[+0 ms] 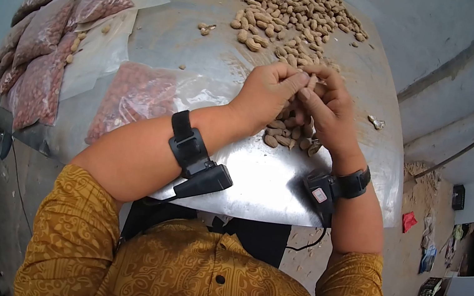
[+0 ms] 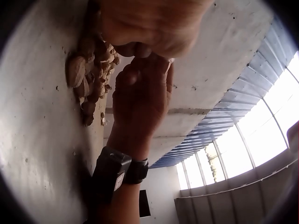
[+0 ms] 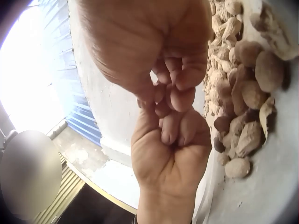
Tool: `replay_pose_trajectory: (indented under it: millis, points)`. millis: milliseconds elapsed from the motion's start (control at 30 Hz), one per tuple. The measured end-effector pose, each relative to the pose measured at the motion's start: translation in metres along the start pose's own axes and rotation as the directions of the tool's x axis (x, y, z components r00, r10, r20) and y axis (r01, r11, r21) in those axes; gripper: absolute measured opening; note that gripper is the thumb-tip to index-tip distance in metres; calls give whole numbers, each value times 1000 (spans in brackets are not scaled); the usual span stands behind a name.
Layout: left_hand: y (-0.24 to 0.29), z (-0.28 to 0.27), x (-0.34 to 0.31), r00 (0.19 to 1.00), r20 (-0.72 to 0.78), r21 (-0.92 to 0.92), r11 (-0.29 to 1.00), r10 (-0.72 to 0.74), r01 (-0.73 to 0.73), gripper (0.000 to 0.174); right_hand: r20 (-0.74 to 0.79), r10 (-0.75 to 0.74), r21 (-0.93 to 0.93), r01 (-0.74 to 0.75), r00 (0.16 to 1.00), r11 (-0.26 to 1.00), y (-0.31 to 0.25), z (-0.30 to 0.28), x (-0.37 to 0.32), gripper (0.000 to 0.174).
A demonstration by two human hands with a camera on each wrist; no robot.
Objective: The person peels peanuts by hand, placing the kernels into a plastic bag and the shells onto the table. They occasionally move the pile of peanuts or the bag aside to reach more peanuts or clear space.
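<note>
Both hands meet above the metal table, fingertips together. My left hand (image 1: pixel 266 95) is curled with thumb and forefinger pinching at one end of a peanut (image 1: pixel 313 81), which the fingers mostly hide. The right hand (image 1: pixel 333 113) grips it from the other side, its thumb pointing toward the left thumb. In the right wrist view the fingers of both hands are bent and close together. Beneath the hands sits a small heap of unshelled peanuts (image 1: pixel 281 135). Left of the left forearm lies a clear bag of reddish shelled peanuts (image 1: pixel 137 97).
A large pile of unshelled peanuts (image 1: pixel 301 1) spreads over the far side of the table (image 1: pixel 175 29). Filled bags (image 1: pixel 45 32) are stacked at the left, beside flat plastic bags (image 1: pixel 102 48). A broken shell (image 1: pixel 375 122) lies near the right edge.
</note>
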State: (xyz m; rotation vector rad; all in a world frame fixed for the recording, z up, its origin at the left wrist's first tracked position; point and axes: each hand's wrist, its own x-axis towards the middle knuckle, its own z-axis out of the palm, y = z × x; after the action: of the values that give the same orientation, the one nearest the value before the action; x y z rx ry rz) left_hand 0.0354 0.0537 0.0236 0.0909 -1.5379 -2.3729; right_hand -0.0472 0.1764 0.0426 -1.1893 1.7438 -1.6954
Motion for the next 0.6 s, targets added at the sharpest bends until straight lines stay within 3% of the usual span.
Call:
replay_pose_trajectory:
  millis: [167,267,467,567,600]
  points:
    - [-3,-2,2,999,-25,-83,996,33,-35,19,-16,-28,92,29,999,995,6,1,2,24]
    - [-6,-6,5,1000,-13,-109,994,4,-6,19,-1,41,344,-39,999,938,11,0,4,24]
    - [-7,-9,7,998,-1,-269,962,-55,52,19,48,35,441,-53,998,896,16,-12,6,24]
    - [-10,-12,11,982,-85,-436,893,-167,114,19,-35,-2,315,13,999,949,7,-11,4,26]
    - [-11,-11,13,969,-94,-472,868,-227,157,19,-32,-40,186,45,999,982,1,-9,2,27]
